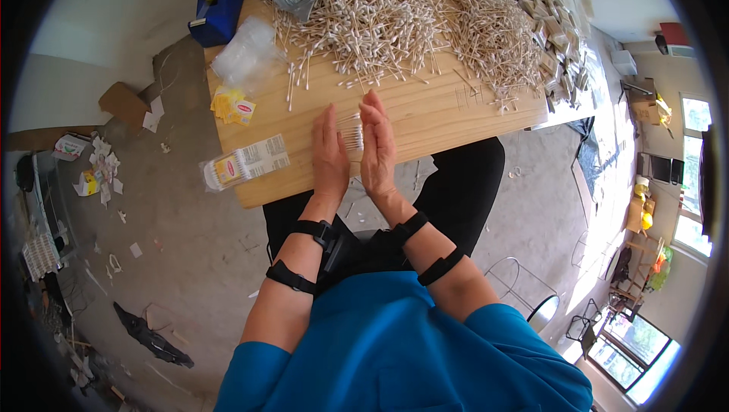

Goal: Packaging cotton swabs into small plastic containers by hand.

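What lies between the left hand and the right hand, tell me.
In the head view, a small group of cotton swabs lies between the left hand and the right hand.

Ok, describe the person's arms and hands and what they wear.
The left hand and right hand are bare, without gloves. Two black straps sit on the left forearm, one with a black buckle; two more black straps sit on the right forearm. The sleeves are short and blue.

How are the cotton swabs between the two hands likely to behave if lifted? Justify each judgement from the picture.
The cotton swabs are probably light, being thin sticks with small tips. They would likely roll or slip apart, since no tie shows around them; the left hand and right hand flank the row.
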`<state>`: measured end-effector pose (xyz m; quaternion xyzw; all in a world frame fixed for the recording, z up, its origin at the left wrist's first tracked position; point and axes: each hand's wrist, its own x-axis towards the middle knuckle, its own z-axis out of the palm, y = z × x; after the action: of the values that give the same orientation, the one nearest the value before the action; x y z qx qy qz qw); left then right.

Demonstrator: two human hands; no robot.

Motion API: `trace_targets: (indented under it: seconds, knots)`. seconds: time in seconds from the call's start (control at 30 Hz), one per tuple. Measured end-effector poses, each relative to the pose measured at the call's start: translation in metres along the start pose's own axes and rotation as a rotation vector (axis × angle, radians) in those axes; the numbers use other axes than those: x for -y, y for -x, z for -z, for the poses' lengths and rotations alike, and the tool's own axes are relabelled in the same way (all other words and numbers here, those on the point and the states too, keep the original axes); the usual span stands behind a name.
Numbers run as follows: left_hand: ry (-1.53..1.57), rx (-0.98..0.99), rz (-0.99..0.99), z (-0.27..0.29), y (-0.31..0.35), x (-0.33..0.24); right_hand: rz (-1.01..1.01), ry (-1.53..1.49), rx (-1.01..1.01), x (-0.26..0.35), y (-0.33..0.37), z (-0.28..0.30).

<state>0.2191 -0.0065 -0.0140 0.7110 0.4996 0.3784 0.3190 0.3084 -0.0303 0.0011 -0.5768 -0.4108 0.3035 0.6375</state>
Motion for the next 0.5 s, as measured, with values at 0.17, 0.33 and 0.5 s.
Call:
trace_targets:
  seconds: [0.17,0.33,0.5]
  knots:
    - [0.025,0.022,0.006,0.002,-0.002,-0.003,-0.129,-0.040,0.052,-0.015,0.008,-0.004]
    - [0.069,0.111,-0.067,0.018,-0.004,0.001,-0.169,-0.326,-0.016,-0.009,0.003,0.002]
    - [-0.127,0.328,-0.204,0.045,0.000,-0.005,-0.165,-0.436,-0.080,-0.002,-0.012,0.030]
